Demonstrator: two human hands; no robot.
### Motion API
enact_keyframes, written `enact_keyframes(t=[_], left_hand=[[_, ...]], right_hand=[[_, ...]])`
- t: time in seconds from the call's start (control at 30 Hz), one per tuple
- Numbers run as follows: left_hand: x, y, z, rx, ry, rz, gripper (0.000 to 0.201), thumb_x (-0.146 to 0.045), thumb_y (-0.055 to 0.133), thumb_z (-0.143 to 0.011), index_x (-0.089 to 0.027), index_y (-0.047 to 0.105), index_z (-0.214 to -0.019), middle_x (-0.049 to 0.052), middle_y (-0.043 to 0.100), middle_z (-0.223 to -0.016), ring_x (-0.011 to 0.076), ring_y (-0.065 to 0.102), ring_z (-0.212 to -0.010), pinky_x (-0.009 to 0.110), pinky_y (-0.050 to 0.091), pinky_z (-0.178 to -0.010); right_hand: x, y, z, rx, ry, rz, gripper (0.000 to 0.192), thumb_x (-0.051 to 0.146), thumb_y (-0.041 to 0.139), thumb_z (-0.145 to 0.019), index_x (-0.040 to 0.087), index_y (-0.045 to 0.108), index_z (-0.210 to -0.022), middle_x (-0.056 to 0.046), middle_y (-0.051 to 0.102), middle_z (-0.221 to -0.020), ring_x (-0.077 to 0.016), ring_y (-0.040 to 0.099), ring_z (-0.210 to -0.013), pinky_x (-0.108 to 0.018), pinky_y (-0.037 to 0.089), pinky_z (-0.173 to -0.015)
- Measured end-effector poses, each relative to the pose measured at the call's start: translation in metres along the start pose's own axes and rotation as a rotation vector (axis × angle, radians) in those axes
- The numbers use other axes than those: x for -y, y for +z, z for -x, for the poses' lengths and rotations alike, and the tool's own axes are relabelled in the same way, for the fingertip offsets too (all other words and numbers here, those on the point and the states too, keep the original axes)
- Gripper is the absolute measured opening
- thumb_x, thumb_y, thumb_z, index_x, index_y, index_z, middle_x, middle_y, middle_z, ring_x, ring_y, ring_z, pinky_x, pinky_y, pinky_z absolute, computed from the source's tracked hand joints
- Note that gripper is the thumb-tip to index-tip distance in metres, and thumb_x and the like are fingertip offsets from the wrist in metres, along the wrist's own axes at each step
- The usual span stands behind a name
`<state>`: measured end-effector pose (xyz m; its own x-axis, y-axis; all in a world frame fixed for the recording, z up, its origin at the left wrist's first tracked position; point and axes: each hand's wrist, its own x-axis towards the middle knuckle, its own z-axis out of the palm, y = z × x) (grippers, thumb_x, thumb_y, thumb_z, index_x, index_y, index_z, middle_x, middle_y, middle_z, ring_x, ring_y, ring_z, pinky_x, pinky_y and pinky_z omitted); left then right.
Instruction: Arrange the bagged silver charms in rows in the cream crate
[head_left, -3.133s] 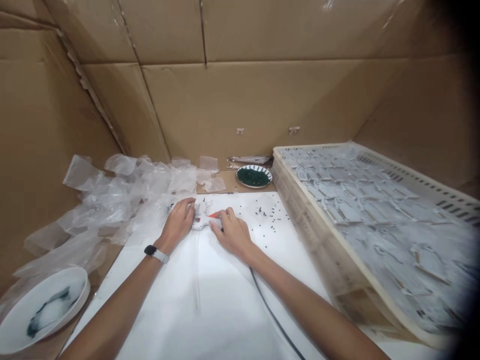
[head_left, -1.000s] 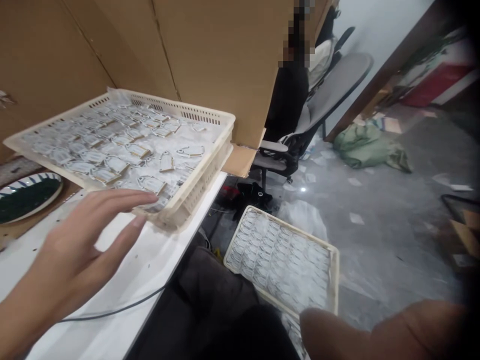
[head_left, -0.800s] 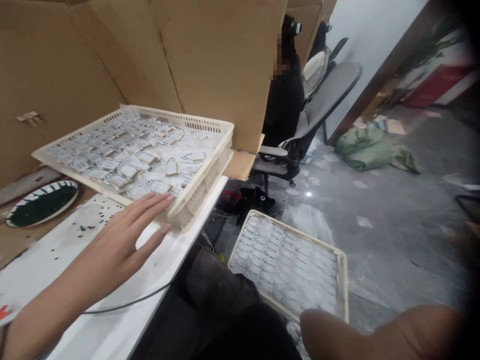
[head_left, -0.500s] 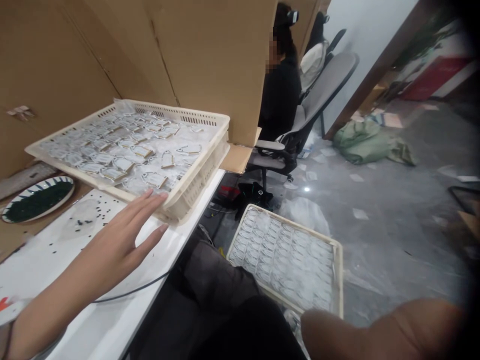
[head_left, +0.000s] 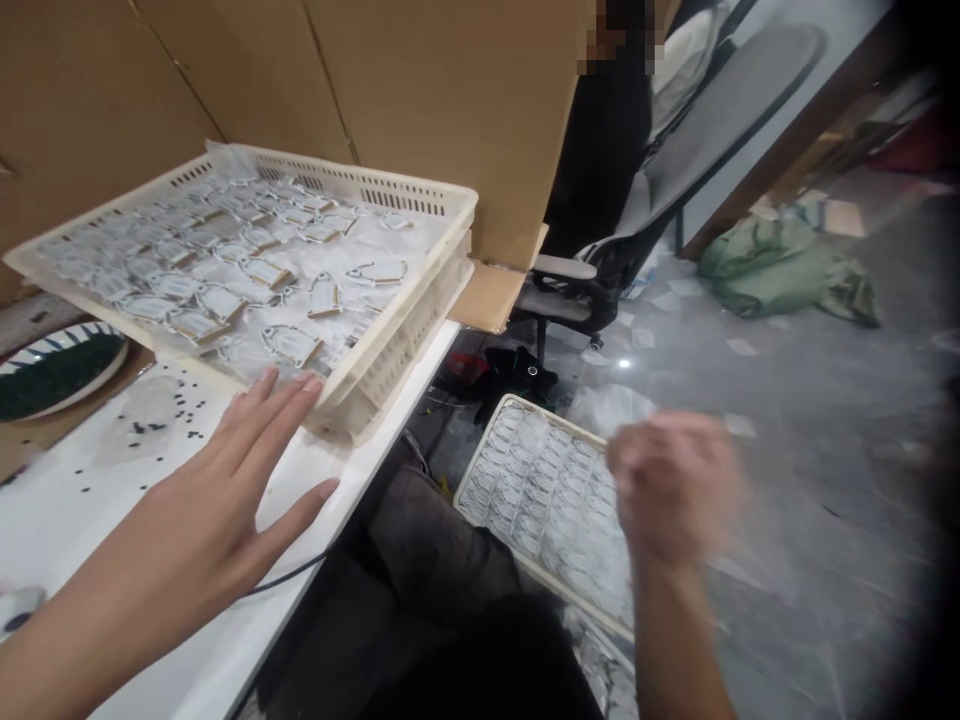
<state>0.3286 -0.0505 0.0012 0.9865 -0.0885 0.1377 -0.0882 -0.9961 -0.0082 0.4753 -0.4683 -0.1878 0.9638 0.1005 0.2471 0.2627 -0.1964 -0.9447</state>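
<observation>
Overhead, from the head camera, we count two cream plastic trays. One tray (head_left: 420,330) rests on the white counter (head_left: 225,640), its near corner overhanging the counter's edge; it is filled with many small bagged tags (head_left: 247,270), too many and too blurred for us to number. The second tray (head_left: 480,455) lies on the floor below, beside our dark-clad legs, and holds rows of similar bagged pieces.

Our left hand (head_left: 217,500) is spread flat, fingers apart, hovering over the counter with the fingertips (head_left: 300,385) at the near wall of the upper tray; whether they touch it we cannot tell. Our right hand (head_left: 671,480) is raised over the floor tray, fingers curled inward, badly blurred; we cannot tell whether it pinches anything.

One striped plate (head_left: 67,375) at the left edge holds dark green beads, and loose dark beads (head_left: 169,425) are scattered on the counter near it. One black cable (head_left: 289,575) runs off the counter's edge. One person in black sits on a grey chair (head_left: 712,130) behind the cardboard wall (head_left: 420,90).
</observation>
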Motion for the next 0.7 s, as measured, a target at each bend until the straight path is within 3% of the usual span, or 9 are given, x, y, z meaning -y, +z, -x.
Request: enact_keyframes(t=[0.03, 0.07, 0.1, 0.13, 0.2, 0.3, 0.47, 0.57, 0.7], left_hand=[[-0.001, 0.002, 0.000, -0.009, -0.010, 0.008, 0.088, -0.070, 0.044, -0.098, -0.035, 0.016, -0.173, -0.001, 0.033, -0.172, 0.0372, 0.025, -0.165, 0.059, 0.052, -0.121], [-0.002, 0.005, 0.000, -0.022, -0.019, 0.022, 0.090, -0.071, 0.046, -0.096, -0.035, 0.016, -0.173, -0.002, 0.036, -0.171, 0.0366, 0.024, -0.165, 0.058, 0.052, -0.123], [-0.002, 0.007, 0.000, -0.037, -0.027, 0.039, 0.092, -0.073, 0.048, -0.095, -0.036, 0.016, -0.173, -0.003, 0.038, -0.170, 0.0355, 0.024, -0.166, 0.057, 0.051, -0.125], [-0.003, 0.009, 0.000, -0.051, -0.036, 0.055, 0.093, -0.073, 0.049, -0.093, -0.037, 0.016, -0.173, -0.004, 0.039, -0.169, 0.0340, 0.023, -0.166, 0.056, 0.049, -0.128], [-0.006, 0.010, 0.000, -0.058, -0.057, 0.062, 0.094, -0.071, 0.051, -0.092, -0.039, 0.014, -0.173, -0.007, 0.037, -0.170, 0.0311, 0.020, -0.167, 0.052, 0.042, -0.135], [-0.011, 0.006, 0.002, -0.036, -0.060, 0.013, 0.092, -0.063, 0.052, -0.095, -0.037, 0.011, -0.174, -0.006, 0.033, -0.172, 0.0301, 0.022, -0.167, 0.051, 0.037, -0.138], [-0.016, 0.001, 0.002, -0.023, -0.060, 0.008, 0.086, -0.061, 0.053, -0.097, -0.031, 0.023, -0.172, 0.000, 0.041, -0.168, 0.0318, 0.025, -0.166, 0.053, 0.038, -0.135], [-0.014, 0.006, 0.002, -0.043, -0.102, 0.062, 0.083, -0.064, 0.054, -0.096, -0.031, 0.031, -0.169, 0.001, 0.045, -0.165, 0.0320, 0.026, -0.165, 0.053, 0.037, -0.136], [-0.010, 0.012, 0.000, -0.071, -0.094, 0.107, 0.087, -0.069, 0.052, -0.095, -0.036, 0.025, -0.170, -0.005, 0.044, -0.166, 0.0302, 0.025, -0.166, 0.052, 0.035, -0.138]], right_hand=[[-0.026, 0.011, -0.008, -0.004, 0.058, 0.042, 0.047, 0.050, 0.038, -0.111, 0.021, 0.059, -0.142, -0.011, 0.065, -0.109, -0.0185, 0.062, -0.079, -0.031, 0.054, -0.066], [-0.054, 0.022, -0.015, 0.034, 0.200, 0.228, 0.049, 0.048, 0.037, -0.110, 0.019, 0.061, -0.140, -0.013, 0.066, -0.115, -0.0188, 0.063, -0.084, -0.031, 0.055, -0.071], [-0.084, 0.034, -0.019, 0.140, 0.360, 0.455, 0.049, 0.047, 0.038, -0.107, 0.019, 0.064, -0.138, -0.014, 0.065, -0.125, -0.0197, 0.065, -0.095, -0.033, 0.056, -0.083], [-0.114, 0.045, -0.021, 0.224, 0.447, 0.544, 0.044, 0.042, 0.049, -0.101, 0.016, 0.070, -0.129, -0.016, 0.065, -0.128, -0.0235, 0.065, -0.106, -0.037, 0.055, -0.094], [-0.167, 0.064, -0.016, 0.320, 0.555, 0.667, 0.031, 0.032, 0.065, -0.087, 0.015, 0.079, -0.108, -0.018, 0.067, -0.124, -0.0326, 0.058, -0.128, -0.046, 0.045, -0.113], [-0.222, 0.081, 0.001, 0.410, 0.671, 0.822, 0.033, 0.025, 0.066, -0.080, 0.019, 0.083, -0.108, -0.018, 0.060, -0.141, -0.0404, 0.043, -0.146, -0.058, 0.034, -0.119], [-0.260, 0.096, 0.009, 0.450, 0.685, 0.982, 0.056, 0.030, 0.053, -0.092, 0.019, 0.070, -0.144, -0.016, 0.033, -0.169, -0.0419, 0.031, -0.155, -0.057, 0.031, -0.123], [-0.270, 0.101, 0.006, 0.458, 0.671, 1.017, 0.064, 0.032, 0.046, -0.097, 0.012, 0.056, -0.157, -0.018, 0.040, -0.166, -0.0395, 0.037, -0.152, -0.049, 0.034, -0.124], [-0.273, 0.096, 0.009, 0.456, 0.652, 1.027, 0.066, 0.032, 0.045, -0.100, 0.008, 0.050, -0.161, -0.018, 0.048, -0.161, -0.0357, 0.042, -0.150, -0.040, 0.035, -0.123]])
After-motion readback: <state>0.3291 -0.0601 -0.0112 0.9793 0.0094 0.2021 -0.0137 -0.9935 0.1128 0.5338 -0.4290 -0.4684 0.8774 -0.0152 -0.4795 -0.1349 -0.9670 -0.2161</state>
